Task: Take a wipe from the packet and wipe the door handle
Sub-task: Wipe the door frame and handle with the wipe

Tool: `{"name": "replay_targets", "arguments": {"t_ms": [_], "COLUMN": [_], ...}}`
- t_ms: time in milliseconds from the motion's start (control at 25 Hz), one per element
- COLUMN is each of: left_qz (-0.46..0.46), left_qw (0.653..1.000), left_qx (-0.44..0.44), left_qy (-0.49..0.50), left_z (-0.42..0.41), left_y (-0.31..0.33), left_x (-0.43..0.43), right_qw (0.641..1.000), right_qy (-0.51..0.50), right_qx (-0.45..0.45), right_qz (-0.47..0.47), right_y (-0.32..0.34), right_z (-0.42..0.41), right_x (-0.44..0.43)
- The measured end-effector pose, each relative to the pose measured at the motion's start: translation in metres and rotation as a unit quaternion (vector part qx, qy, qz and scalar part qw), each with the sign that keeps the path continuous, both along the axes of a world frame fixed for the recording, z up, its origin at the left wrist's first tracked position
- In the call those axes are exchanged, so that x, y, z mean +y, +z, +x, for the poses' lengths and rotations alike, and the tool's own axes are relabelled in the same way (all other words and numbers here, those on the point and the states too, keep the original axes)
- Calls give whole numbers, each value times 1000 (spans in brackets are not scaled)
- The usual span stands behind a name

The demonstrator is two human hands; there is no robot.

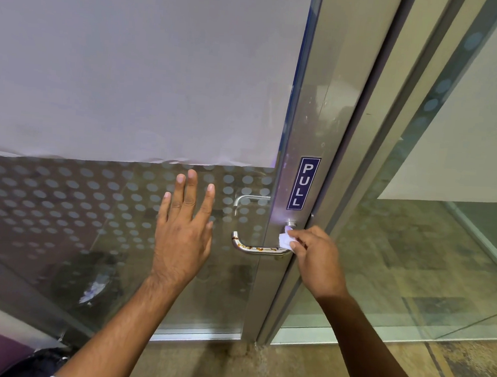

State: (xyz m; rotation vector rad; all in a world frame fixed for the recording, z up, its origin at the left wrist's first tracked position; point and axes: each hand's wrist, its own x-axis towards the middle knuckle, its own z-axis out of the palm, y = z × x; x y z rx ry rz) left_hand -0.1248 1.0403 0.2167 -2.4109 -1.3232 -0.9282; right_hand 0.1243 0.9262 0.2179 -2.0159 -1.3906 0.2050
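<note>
I see my left hand [183, 228] spread flat, fingers wide and holding nothing, pressed against or just off the glass door [105, 221]; I cannot tell if the palm touches. The glass around it carries a pattern of frosted dots, and above the fingertips a large pale sheet [132, 60] covers the upper pane. Below and left of this hand, a dark shape with a white patch shows in the glass, too blurred to name.

Just right of the left hand sits the door handle [254, 248], a curved steel lever with orange-brown marks along its lower bar. It runs across to the metal door frame [302, 133], where a blue PULL sticker [303, 183] stands upright above its base.

My right hand [316, 259] is curled closed around a small crumpled white wipe [285, 239], pinched at the fingertips and pressed against the handle's right end, near where it meets the frame. Right of this hand, a second glass panel [446, 233] shows patterned floor [405, 373] beyond.
</note>
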Motion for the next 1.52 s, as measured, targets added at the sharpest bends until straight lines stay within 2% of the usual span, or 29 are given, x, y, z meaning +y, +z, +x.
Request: {"name": "replay_targets", "arguments": {"t_ms": [120,240,480,680,800,920,1040,1160,1280,1400,1520], "left_qz": [1,0,-3,-6,-4,-2,1,1,-2,-2,-1], "left_qw": [1000,1000,1000,1000,1000,1000,1000,1000,1000,1000,1000], "left_qx": [-2,-2,-3,-1,0,0,0,4,0,0,-2], "left_qy": [1,4,4,3,3,2,1,4,3,2,2], "left_z": [1,2,2,2,1,2,1,1,2,2,2], "left_y": [0,0,0,0,1,0,0,-1,-1,-1,-1], "left_x": [0,-1,-1,-1,-1,0,0,0,-1,0,-1], "right_qw": [999,999,999,999,995,987,988,990,981,974,970], "right_qy": [26,9,31,20,84,126,90,37,43,-1,30], "right_qx": [-17,-31,19,-31,-26,-68,-80,-122,-183,-224,-236], "right_qz": [-14,-35,5,-40,-44,-68,-98,-64,-56,-44,-42], "right_y": [-3,-2,2,12,12,6,8,9,7,10,10], "right_z": [-11,2,-13,1,-10,-14,-3,-9,-15,-7,-19], "right_x": [-12,-7,-13,-1,-7,-9,-3,-5,-7,-5,-3]}}
